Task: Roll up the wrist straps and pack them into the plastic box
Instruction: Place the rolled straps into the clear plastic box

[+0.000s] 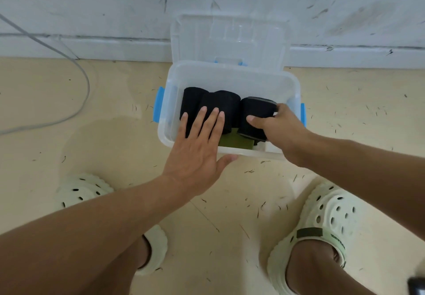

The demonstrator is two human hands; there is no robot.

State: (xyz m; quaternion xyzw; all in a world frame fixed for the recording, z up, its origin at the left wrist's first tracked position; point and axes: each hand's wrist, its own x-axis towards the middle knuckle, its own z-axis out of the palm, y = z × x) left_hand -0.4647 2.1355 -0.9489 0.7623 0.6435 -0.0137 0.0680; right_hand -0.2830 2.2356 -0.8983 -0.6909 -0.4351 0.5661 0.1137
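Forearms: both reached from the near edge of the floor toward the plastic box (230, 73).
Left hand (197, 147): flat, fingers straight, pressing on two black rolled straps (216, 103) at the box's left side.
Right hand (279, 126): curled around a third rolled strap (255, 108), setting it at the box's right side.
Progress: three rolls inside; judged nearly packed, lid (230, 39) not yet closed.
Underneath: an olive item (234, 141) by the box's near wall.
Surroundings: pale clogs (326, 216), a grey cable (69, 48) well apart at left; nothing blocked the box.
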